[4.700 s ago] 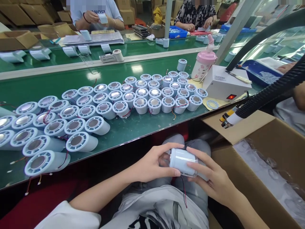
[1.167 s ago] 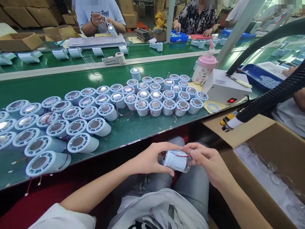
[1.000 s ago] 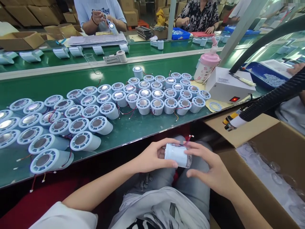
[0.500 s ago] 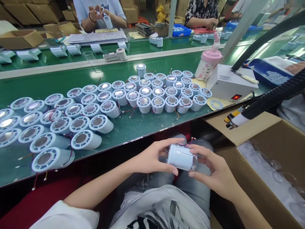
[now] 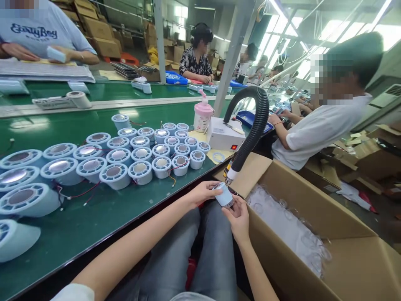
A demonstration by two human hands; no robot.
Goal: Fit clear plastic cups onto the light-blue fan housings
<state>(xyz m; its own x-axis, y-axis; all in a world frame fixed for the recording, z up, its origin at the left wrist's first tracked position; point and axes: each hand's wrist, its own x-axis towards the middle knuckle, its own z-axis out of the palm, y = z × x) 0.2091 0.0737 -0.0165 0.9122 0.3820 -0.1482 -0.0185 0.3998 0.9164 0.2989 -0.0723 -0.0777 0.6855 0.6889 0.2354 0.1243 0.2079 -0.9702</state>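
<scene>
Both my hands hold one pale blue cylinder (image 5: 224,195) with a clear end, just below the nozzle (image 5: 230,174) of a black ribbed hose (image 5: 255,125). My left hand (image 5: 202,193) grips it from the left, and my right hand (image 5: 238,215) cups it from underneath. The cylinder sits above my lap, at the front edge of the green table (image 5: 94,217). Several matching blue cylinders (image 5: 139,156) with metal discs and red wires stand in rows on that table.
An open cardboard box (image 5: 300,234) with clear parts inside stands at my right. A white unit with a red light (image 5: 224,136) and a pink bottle (image 5: 202,117) sit behind the hose. A person in white sits to the right; others work across the far table.
My view has swung to the right and up. Both hands have carried the cylinder out to the right, up under the hose nozzle beside the box.
</scene>
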